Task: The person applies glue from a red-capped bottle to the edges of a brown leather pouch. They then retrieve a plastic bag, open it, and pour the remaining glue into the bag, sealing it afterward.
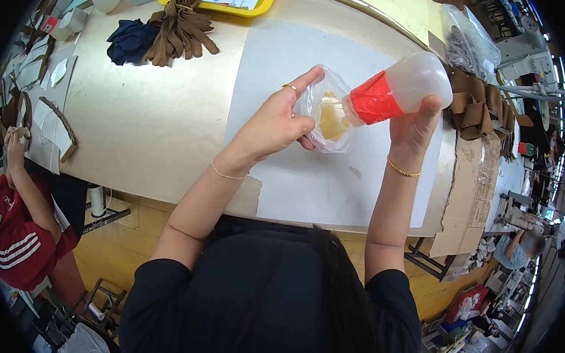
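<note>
My left hand [274, 121] is closed around the side of a clear, thin-walled plastic container [337, 145], possibly a bag-lined cup. Pale yellow material [330, 116] shows inside it. In my right hand [413, 129] is a translucent plastic bottle [423, 81] wrapped with red tape. It tips down to the left, its mouth at the container's right rim. My thumb lies against the bottle's base end; the fingers behind it are hidden. Whether anything flows from the mouth, I cannot tell. Beneath both hands lies a large grey-white sheet [283, 60].
Brown fabric strips [185, 25] and dark blue cloth [130, 41] lie at the far left, beside a yellow tray [265, 8]. More brown strips [471, 104], a clear plastic bag [464, 42] and cardboard [463, 207] are on the right. Another person [24, 225] works at the left.
</note>
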Tool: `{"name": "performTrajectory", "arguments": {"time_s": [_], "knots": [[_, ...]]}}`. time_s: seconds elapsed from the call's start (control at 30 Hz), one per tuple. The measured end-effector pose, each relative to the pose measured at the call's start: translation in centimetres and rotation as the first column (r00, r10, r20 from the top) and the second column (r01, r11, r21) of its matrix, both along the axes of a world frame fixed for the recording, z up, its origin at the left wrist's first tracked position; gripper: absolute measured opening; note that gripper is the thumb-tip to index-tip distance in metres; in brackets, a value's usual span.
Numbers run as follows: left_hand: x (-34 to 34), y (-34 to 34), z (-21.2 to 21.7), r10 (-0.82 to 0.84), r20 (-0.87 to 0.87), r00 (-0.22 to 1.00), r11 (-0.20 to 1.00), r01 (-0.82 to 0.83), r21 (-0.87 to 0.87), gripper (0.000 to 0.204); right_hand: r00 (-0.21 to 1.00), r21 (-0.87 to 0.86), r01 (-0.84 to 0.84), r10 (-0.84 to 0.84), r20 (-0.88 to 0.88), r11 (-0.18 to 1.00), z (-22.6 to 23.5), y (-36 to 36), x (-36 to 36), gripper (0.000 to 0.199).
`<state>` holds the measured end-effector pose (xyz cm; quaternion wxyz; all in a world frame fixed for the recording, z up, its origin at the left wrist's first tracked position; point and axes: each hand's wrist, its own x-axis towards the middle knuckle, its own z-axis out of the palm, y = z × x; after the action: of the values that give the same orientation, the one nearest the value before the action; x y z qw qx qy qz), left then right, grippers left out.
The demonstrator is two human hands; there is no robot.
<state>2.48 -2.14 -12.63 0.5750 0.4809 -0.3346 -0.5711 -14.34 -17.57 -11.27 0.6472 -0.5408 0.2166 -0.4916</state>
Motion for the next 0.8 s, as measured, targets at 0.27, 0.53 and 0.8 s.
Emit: {"name": "performTrajectory", "arguments": {"time_s": [0.27,0.53,0.8], "knots": [[0.0,-0.2,0.0,-0.005,0.003,1.000,1.000,0.005,-0.003,0.085,1.000,-0.001,0.002,-0.002,-0.010,1.000,0.0,0.0,0.1,0.081],[-0.2,-0.1,0.2,-0.016,0.002,1.000,1.000,0.016,0.001,0.086,0.999,-0.009,-0.023,0.022,-0.046,1.000,-1.0,-1.0,-0.7,0.087],[-0.5,0.2,0.5,-0.036,-0.006,0.999,0.999,0.036,0.003,0.086,0.992,0.021,-0.091,0.093,-0.082,0.996,-0.4,-0.6,-1.0,0.099]]}}
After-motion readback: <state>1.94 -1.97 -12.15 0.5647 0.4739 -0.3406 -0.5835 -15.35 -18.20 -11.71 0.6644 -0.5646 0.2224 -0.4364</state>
